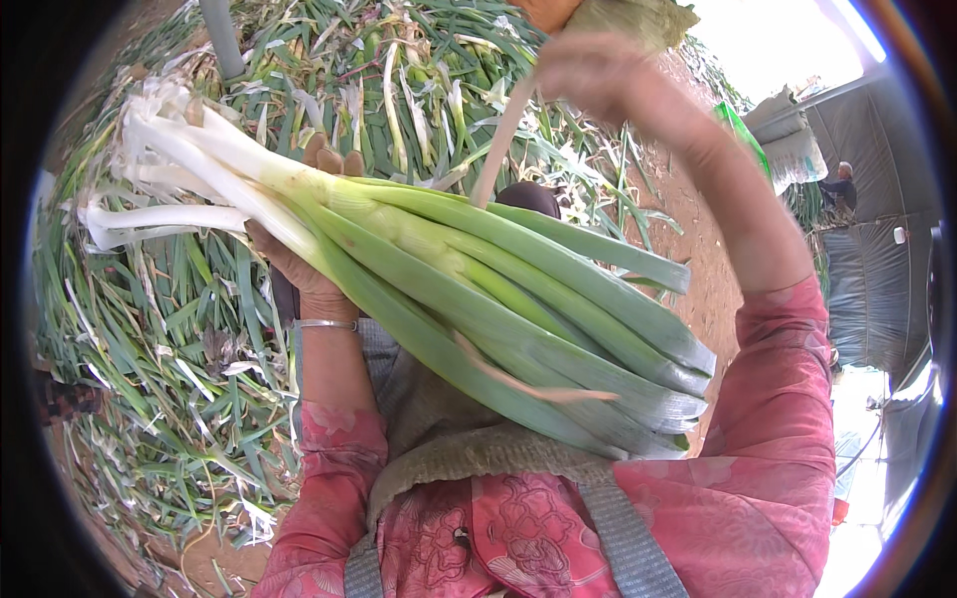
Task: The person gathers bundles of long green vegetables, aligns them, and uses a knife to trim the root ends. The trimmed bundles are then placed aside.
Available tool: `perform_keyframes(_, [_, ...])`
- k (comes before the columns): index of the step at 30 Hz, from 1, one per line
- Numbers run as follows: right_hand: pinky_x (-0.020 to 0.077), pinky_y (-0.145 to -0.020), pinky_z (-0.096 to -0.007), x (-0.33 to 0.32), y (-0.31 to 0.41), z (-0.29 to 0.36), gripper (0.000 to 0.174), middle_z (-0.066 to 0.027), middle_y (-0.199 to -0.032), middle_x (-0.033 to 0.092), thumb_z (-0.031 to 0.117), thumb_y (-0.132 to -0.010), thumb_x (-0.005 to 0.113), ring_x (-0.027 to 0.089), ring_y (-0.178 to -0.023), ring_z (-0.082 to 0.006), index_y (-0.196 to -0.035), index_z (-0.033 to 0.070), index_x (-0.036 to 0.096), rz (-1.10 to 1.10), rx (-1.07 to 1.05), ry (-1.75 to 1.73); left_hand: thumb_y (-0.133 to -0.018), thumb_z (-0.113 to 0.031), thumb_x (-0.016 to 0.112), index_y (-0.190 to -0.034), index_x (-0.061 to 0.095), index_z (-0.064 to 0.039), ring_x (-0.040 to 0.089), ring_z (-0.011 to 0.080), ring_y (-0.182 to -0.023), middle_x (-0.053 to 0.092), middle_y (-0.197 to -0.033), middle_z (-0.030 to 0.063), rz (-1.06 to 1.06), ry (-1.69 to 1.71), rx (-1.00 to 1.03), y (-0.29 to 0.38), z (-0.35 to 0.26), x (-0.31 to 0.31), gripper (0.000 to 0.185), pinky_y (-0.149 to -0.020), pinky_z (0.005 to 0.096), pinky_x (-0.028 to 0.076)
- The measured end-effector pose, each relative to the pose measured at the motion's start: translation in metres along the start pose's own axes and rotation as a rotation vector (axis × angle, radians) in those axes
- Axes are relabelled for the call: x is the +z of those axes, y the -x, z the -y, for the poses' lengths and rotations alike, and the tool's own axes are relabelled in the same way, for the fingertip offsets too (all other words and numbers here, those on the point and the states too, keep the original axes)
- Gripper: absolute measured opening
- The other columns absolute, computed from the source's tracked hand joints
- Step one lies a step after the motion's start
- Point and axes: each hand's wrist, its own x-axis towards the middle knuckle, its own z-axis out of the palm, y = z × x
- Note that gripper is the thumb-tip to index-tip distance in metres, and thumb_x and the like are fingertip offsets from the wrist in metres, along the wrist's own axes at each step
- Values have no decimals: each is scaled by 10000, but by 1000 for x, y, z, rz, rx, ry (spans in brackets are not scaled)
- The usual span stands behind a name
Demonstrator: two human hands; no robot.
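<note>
A bundle of leeks or large green onions (pixel 448 247) lies across my body, white root ends at the left and trimmed green leaves at the right. My left hand (pixel 299 265) cradles the bundle from underneath near the white stalks, with fingertips showing past its far side. My right hand (pixel 594 75), blurred, is raised beyond the bundle and grips a flat tan strip (pixel 502 146). That strip runs down to the bundle's far edge. Over the near leaves lies a loose, blurred tan strip end (pixel 538 385); whether both are one strip is hidden.
A large heap of leek-like stalks and leaf scraps (pixel 202 299) covers the ground ahead and to the left. A grey pole (pixel 222 41) rises at its far side. Bare soil (pixel 680 217) shows at the right. Another person (pixel 841 187) is in the distance near dark sheeting (pixel 867 276).
</note>
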Motion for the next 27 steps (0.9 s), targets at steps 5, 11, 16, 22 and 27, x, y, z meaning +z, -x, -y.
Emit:
perform_keyframes(5, [407,-562,-239,-125,25,-48,193,-26,-752,575,167,-841,581,520,-623,-105,-949,13,624,-612,223,-452,-703,-602,668,-1364,256,113,525,265,-1117,539,-1160,208,-47,9,14,-2,3,-5,1057,-1150,428,223])
perform_keyframes(11, [477,-702,-303,-259,112,-151,248,-76,-866,619,173,-860,511,585,-747,-174,-999,7,631,-1083,548,-167,-718,-535,688,-1404,285,6,436,335,-1233,498,-1224,155,106,81,-116,0,-4,-21,961,-1037,536,359])
perform_keyframes(16, [520,-621,-322,-31,85,-170,210,-107,-777,656,170,-802,590,636,-677,-186,-921,3,636,578,218,343,-699,-579,705,-1403,267,-3,451,371,-1213,542,-1189,165,140,129,-181,7,-3,-7,1010,-1028,618,326])
perform_keyframes(22, [498,-610,-368,20,-14,-178,269,-159,-731,651,207,-802,545,633,-655,-233,-847,-49,612,638,211,285,-704,-599,677,-1379,330,-21,462,382,-1196,559,-1180,162,89,-15,-188,16,27,-11,954,-1021,538,369])
perform_keyframes(27, [495,-687,-411,-124,-127,-153,508,-202,-809,627,469,-880,530,623,-753,-320,-927,-35,565,-737,191,383,-696,-561,701,-1396,300,-13,473,382,-1189,548,-1195,173,82,-68,-337,21,53,-7,975,-1027,523,369])
